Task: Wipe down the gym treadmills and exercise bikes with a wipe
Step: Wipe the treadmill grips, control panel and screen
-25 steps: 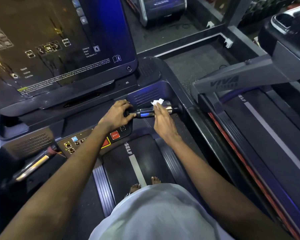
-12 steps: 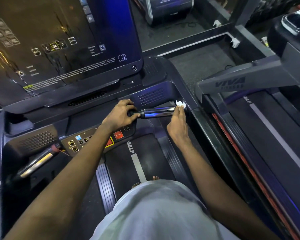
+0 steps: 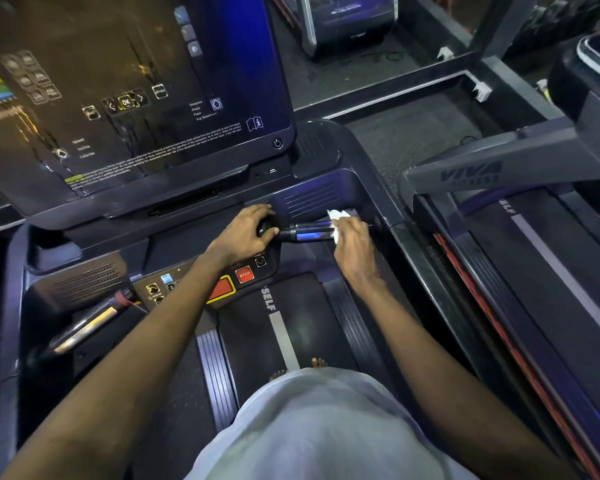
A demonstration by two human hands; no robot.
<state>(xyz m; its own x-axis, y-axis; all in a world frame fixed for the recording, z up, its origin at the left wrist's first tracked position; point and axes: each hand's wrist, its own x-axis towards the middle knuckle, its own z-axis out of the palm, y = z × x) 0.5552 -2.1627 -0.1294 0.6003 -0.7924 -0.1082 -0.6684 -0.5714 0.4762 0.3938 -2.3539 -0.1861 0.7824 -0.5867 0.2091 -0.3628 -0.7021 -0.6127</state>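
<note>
I stand on the belt [image 3: 253,337] of a treadmill [image 3: 321,150], my toes [image 3: 317,362] just showing past my shirt; my left hand [image 3: 245,233] is curled round the dark left end of the short bar [image 3: 307,233] under the console, thumb and fingers gripping it; my right hand [image 3: 354,249] holds a crumpled white wipe [image 3: 336,216] and presses it on the bar's right part, the wipe poking out above my fingers and touching the shiny metal; the two hands are near each other with bare bar between them; the red stop button [image 3: 244,274] sits just below my left wrist; the dark screen [image 3: 118,98] rises above; a second treadmill [image 3: 551,271] lies to my right.
</note>
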